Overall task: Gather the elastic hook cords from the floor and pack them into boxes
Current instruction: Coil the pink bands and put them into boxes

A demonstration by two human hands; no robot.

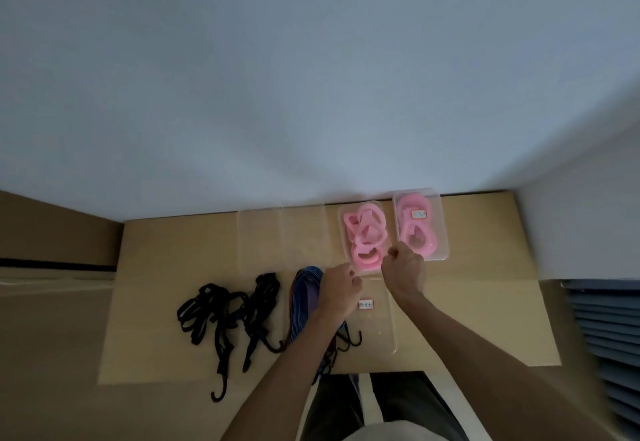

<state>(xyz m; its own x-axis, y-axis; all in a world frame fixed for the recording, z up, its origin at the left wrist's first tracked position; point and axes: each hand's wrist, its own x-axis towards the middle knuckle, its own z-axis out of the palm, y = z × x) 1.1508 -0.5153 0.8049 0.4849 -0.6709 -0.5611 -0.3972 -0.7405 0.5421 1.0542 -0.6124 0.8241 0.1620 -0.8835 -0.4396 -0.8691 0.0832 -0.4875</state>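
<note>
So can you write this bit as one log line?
left hand: curled, hold unclear | right hand: curled at pink box | black cords: unpacked

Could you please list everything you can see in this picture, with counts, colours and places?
Black cords: a tangled bunch, count unclear, black with hooks, on the cardboard, left.
Striped cords: a bundle, blue striped, partly under the left arm.
Open box: one, clear, full of pink cords, near the wall.
Lidded box: one, clear, labelled, pink cords inside, right of the open box.
Lid: one, clear, labelled, flat between the arms.
Cardboard: brown sheet on the floor.
Crates: blue stack, far right.
Left hand: at the open box's near edge.
Right hand: curled, at the open box's near corner.
</note>
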